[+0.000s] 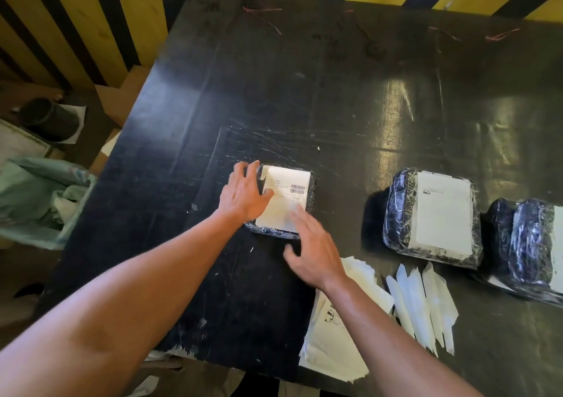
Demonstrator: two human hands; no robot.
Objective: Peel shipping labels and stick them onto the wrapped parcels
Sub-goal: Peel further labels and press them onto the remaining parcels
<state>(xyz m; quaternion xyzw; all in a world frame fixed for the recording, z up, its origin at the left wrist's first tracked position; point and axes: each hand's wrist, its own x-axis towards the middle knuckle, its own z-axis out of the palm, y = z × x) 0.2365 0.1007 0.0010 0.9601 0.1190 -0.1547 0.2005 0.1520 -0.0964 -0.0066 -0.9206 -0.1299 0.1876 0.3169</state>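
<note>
No text readable. Label (285, 198) on centre parcel (309, 197) carries a barcode and blurred print lines; label (441, 213) on right parcel (396, 210) shows small illegible dark print.

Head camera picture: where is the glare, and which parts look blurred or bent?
Head view: bright glare lies on the glossy black table beyond the right-side parcels; the right hand is smeared by motion over the white paper label; the left hand is sharper; the wide lens bends the yellow-and-black striped wall.
</note>
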